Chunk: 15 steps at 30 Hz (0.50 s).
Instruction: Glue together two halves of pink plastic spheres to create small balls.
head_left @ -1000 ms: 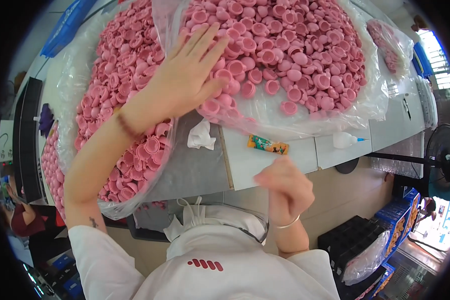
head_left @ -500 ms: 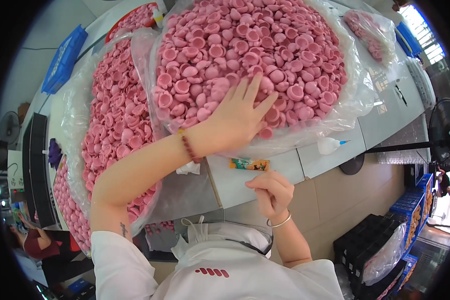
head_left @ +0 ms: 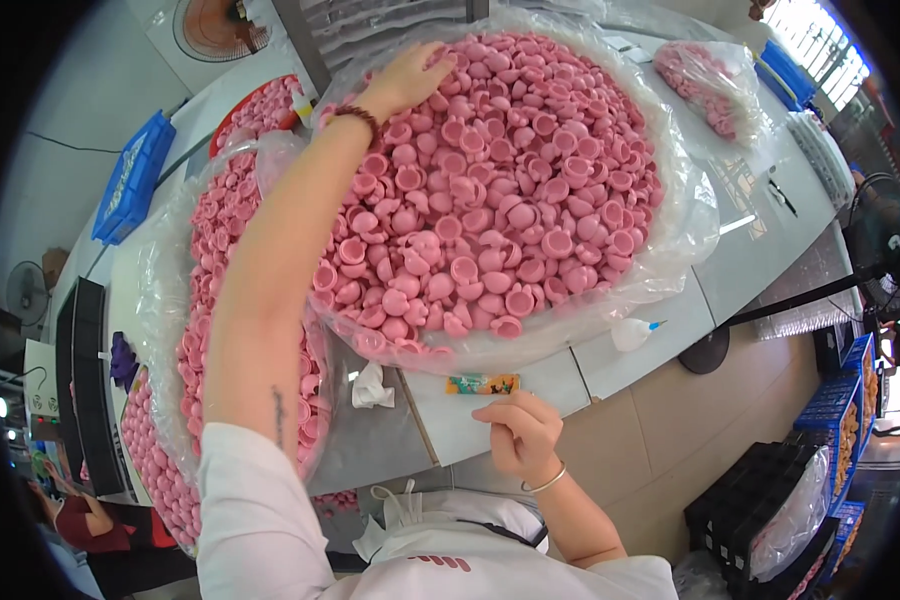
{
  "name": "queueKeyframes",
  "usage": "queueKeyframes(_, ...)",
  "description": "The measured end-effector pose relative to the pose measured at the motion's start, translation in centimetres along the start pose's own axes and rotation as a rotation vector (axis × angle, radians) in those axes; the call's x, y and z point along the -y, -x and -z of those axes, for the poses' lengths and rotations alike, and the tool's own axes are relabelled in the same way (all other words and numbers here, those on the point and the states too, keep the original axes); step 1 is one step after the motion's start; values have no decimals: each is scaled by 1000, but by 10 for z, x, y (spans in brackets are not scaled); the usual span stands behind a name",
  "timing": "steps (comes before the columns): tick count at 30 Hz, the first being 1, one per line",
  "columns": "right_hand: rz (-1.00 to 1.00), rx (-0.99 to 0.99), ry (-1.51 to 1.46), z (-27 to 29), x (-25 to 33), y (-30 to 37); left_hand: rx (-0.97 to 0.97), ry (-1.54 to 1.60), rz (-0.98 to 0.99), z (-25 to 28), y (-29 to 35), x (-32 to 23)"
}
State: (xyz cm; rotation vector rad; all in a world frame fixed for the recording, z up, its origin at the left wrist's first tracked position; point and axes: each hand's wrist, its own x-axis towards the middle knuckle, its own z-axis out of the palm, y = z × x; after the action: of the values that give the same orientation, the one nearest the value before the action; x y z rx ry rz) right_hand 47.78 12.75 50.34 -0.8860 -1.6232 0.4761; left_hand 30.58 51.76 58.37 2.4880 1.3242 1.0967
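A wide heap of pink cup-shaped plastic pieces (head_left: 490, 200) lies on a clear plastic bag (head_left: 685, 235) in front of me. My left hand (head_left: 405, 80) reaches to the heap's far left edge, fingers stretched over the pieces; its fingertips are partly hard to make out. Below the heap's near edge, my right hand (head_left: 520, 435) hovers with its fingers curled in. Whatever it holds, if anything, is hidden. Just beyond that hand lies a small orange and green packet (head_left: 482, 384). A crumpled white tissue (head_left: 372, 386) sits to its left.
More pink pieces fill a bag (head_left: 225, 215) on the left and a red basin (head_left: 270, 108) behind it. A white squeeze bottle (head_left: 630, 334) stands at the right near edge. A smaller filled bag (head_left: 705, 85) lies far right. Black crates (head_left: 750, 500) stand lower right.
My left hand has swept from the heap's near middle to its far left edge. My right hand stays curled near the packet. The whole view has shifted, showing more of the far side.
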Motion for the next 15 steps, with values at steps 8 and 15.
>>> queueKeyframes(8,21,-7,48,-4,-5,2,186,-280,-41,-16,21,-54)
queueKeyframes(15,23,37,43,-1,-7,-1,152,-308,-178,-13,86,-95)
